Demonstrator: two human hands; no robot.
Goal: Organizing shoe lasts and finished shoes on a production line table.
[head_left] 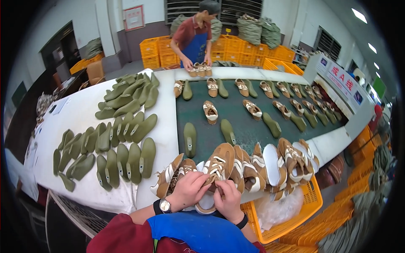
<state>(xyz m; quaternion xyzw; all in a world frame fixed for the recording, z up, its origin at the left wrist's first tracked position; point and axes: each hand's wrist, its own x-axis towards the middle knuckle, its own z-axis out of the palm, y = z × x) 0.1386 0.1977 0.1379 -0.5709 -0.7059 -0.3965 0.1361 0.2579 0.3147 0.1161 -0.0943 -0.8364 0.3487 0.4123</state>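
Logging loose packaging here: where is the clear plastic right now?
Head view, lower right: the clear plastic sits inside the nearest orange crate, to the right of the person's right hand.

Brown shoe [221, 157] between hands: opening partly covered by left hand [189, 190] and right hand [228, 200]; lace ends unclear. Watch dial [165, 205], left wrist: illegible. Yellow crate [312, 201], right of hands: far rim behind shoe row [290, 161]. Blue apron [202, 234], below hands: cut by lower edge.

Ceiling lamps [359, 15] give bright, fairly even light; the white worktop [71, 114] looks slightly washed-out. Centre sharp; edges bend, darkening to black.
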